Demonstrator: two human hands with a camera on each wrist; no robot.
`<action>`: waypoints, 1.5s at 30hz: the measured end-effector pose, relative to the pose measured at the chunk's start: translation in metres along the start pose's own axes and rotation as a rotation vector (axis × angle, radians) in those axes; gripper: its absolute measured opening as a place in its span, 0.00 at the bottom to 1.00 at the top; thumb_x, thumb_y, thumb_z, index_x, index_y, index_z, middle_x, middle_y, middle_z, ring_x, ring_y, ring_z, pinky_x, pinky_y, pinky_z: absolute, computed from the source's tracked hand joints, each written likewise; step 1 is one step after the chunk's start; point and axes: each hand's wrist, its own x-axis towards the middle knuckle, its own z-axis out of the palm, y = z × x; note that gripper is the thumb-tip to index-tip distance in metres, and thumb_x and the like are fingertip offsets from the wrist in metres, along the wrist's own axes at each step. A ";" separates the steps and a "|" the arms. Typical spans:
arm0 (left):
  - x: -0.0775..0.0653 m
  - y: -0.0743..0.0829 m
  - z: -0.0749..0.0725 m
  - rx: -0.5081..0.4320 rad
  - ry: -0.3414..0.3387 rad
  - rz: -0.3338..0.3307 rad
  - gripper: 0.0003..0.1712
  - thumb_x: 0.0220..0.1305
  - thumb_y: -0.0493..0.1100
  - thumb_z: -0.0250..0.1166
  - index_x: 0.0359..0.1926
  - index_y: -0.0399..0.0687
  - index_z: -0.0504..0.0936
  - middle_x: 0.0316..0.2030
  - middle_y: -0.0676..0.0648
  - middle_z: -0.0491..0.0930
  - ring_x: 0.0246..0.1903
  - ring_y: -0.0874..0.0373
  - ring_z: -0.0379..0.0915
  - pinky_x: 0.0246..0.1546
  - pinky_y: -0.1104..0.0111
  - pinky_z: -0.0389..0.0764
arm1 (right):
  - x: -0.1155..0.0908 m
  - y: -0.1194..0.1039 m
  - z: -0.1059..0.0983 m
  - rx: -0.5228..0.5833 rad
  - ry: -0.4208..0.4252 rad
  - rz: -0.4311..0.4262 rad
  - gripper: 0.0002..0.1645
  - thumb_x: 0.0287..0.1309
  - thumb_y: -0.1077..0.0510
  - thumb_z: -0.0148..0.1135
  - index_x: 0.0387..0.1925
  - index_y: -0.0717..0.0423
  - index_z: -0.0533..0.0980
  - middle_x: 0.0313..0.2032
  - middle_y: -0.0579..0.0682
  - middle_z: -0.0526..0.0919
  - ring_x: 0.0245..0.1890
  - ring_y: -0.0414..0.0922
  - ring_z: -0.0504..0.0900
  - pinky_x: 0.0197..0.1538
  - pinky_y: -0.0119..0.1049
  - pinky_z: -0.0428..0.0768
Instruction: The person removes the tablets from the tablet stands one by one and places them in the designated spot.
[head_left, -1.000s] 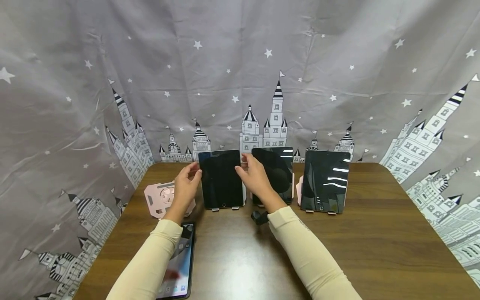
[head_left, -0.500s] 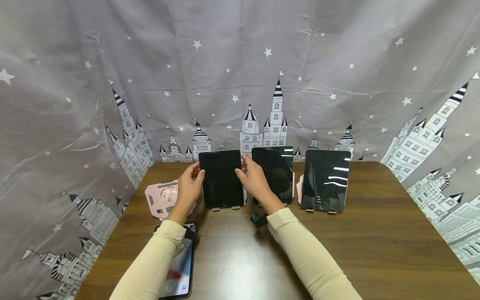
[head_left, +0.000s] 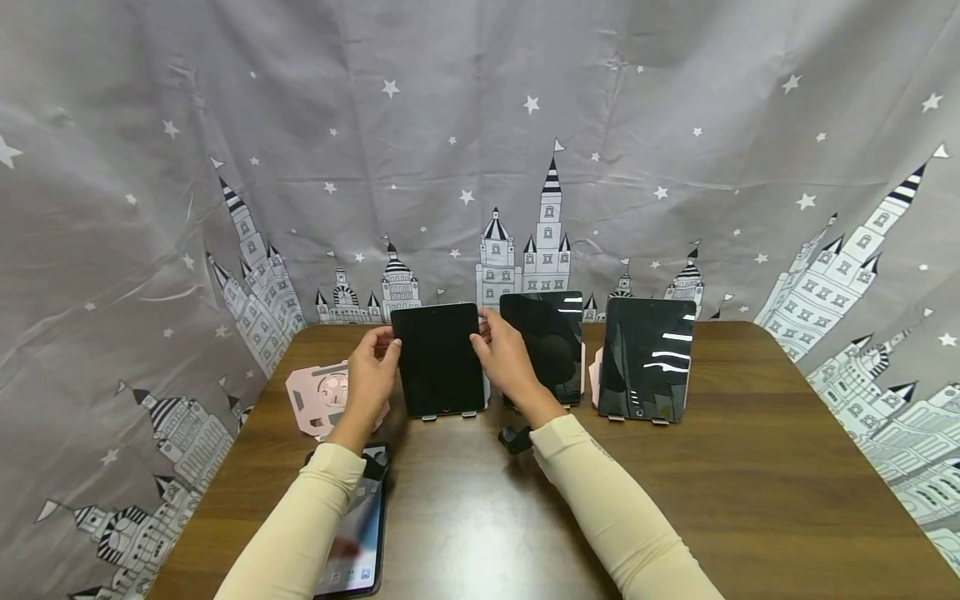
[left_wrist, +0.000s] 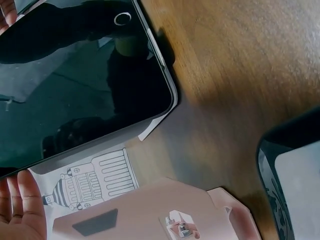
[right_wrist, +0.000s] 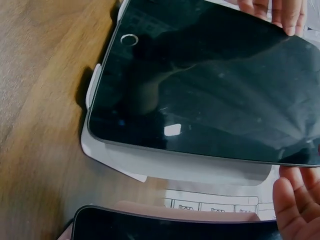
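Observation:
A black-screened tablet (head_left: 441, 358) with a round home button stands upright on a pale stand (right_wrist: 200, 167), its lower edge behind the stand's small front lips. My left hand (head_left: 372, 371) holds the tablet's left edge, thumb at the front and fingers reaching behind. On the opposite edge my right hand (head_left: 510, 358) grips it the same way, at about the same height. In the right wrist view, fingers of the left hand show along the far edge. A folded-down pink stand (head_left: 321, 396) lies left of the tablet, partly covered by the left forearm.
Two more dark tablets, a middle one (head_left: 543, 346) and a right one (head_left: 647, 358), lean on pink stands to the right. A tablet with a lit screen (head_left: 358, 533) lies flat under the left sleeve. A castle-print curtain (head_left: 480, 150) hangs behind the wooden table (head_left: 750, 467).
Both hands have closed in on the tablet's side edges and now hold it. Its top has tipped slightly forward. The other tablets have stayed in place.

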 end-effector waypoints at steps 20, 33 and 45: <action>-0.007 0.011 -0.006 -0.055 -0.008 0.010 0.11 0.69 0.37 0.63 0.50 0.38 0.81 0.42 0.39 0.81 0.40 0.52 0.75 0.38 0.75 0.73 | -0.008 -0.001 -0.004 0.072 0.100 -0.052 0.12 0.67 0.65 0.60 0.50 0.65 0.74 0.39 0.57 0.81 0.37 0.50 0.80 0.43 0.45 0.80; -0.017 0.018 -0.011 -0.083 -0.033 -0.024 0.10 0.68 0.38 0.64 0.47 0.36 0.82 0.40 0.40 0.81 0.35 0.57 0.73 0.31 0.78 0.75 | -0.018 -0.003 -0.008 0.049 0.125 -0.017 0.07 0.66 0.64 0.62 0.44 0.64 0.76 0.36 0.56 0.82 0.35 0.49 0.78 0.40 0.43 0.79; -0.029 0.016 -0.015 -0.012 -0.086 -0.066 0.11 0.69 0.37 0.63 0.48 0.36 0.81 0.39 0.39 0.81 0.33 0.55 0.74 0.29 0.75 0.77 | -0.036 -0.006 -0.007 0.057 0.080 0.019 0.07 0.66 0.65 0.61 0.45 0.63 0.76 0.35 0.54 0.80 0.33 0.47 0.77 0.38 0.42 0.78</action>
